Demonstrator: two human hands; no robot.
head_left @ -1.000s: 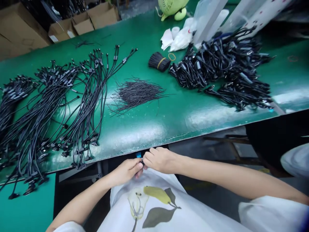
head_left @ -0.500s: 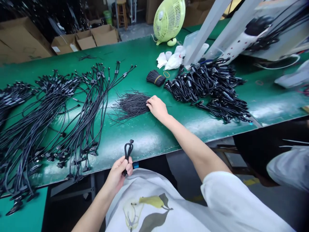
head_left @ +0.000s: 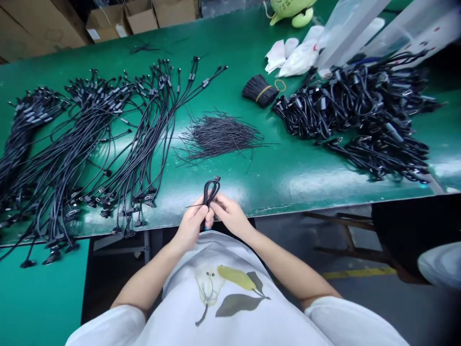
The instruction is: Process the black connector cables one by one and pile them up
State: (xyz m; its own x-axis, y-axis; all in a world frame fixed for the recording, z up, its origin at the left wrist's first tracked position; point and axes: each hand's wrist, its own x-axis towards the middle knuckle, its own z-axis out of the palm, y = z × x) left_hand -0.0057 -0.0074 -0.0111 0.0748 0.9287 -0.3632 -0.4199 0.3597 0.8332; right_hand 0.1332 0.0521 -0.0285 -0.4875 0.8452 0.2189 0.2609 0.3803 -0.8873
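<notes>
Head view: the left hand (head_left: pixel 190 225) and right hand (head_left: pixel 230 215) were together, clamped on a looped black cable (head_left: pixel 210 193).
Its long axis stood upward from their fingertips, tilting slightly toward the right hand, which lay marginally nearer its top end.

Straight ahead of the left hand (head_left: pixel 190 226), a green table (head_left: pixel 288 187) runs across the view. Left of that hand lie long rows of black cables (head_left: pixel 97 139) with connectors at their ends. Directly beyond it sits a loose pile of thin black wires (head_left: pixel 219 137), and farther out a tied bundle of wires (head_left: pixel 259 91) bound with a yellow band, a loose rubber band (head_left: pixel 280 85) just beside it. Beyond the right hand (head_left: pixel 230 216), a large tangled heap of black cables (head_left: pixel 353 110) lies near white plastic bags (head_left: pixel 298 57). Cardboard boxes (head_left: pixel 140 14) stand past the table's far edge, and a yellow floor stripe (head_left: pixel 360 273) lies to the right of the hands.
</notes>
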